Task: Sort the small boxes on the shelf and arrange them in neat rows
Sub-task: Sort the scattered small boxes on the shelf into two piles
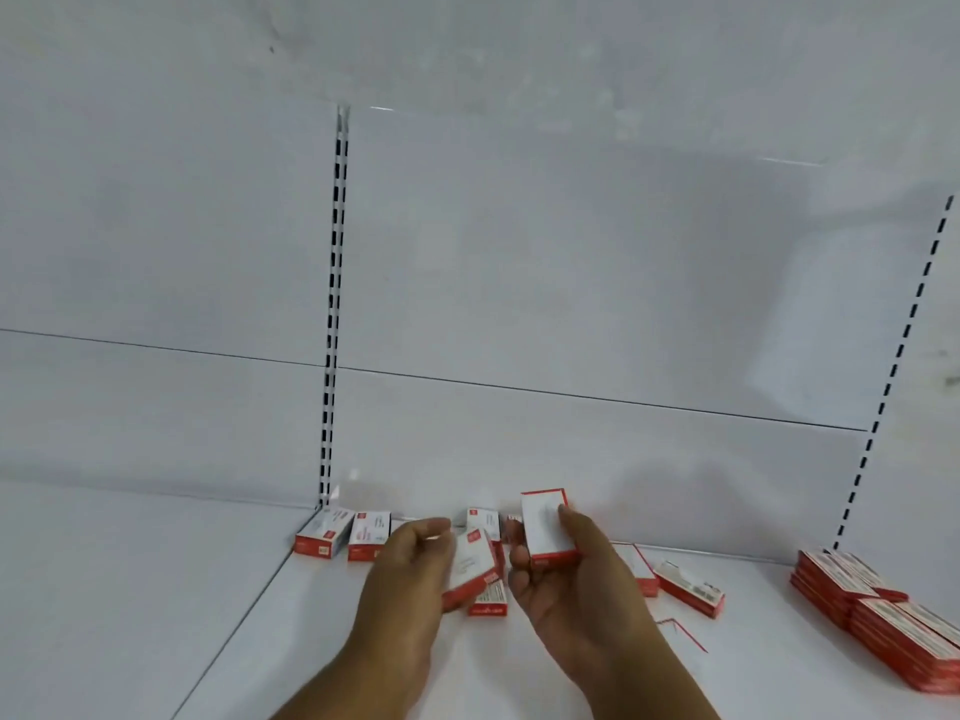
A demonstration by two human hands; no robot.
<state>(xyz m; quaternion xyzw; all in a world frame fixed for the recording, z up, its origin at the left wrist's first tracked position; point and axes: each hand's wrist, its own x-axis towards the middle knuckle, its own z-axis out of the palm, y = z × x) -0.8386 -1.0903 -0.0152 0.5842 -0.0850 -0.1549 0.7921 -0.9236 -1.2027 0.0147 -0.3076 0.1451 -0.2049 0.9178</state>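
Small red-and-white boxes lie on a white shelf (260, 641). My left hand (410, 579) grips one tilted box (472, 569) just above the shelf. My right hand (566, 569) holds another box (543, 522) upright, lifted off the shelf. Two boxes (318, 535) (368, 535) stand side by side against the back wall at the left. A few more boxes (483, 522) lie loose behind and under my hands, with one (688, 587) and another (636, 563) to the right of my right hand.
Stacks of flat red boxes (883, 615) sit at the shelf's right end. A thin red strip (685, 634) lies on the shelf near my right wrist. A slotted upright (332, 330) runs up the white back panel, and another (893, 366) at the right.
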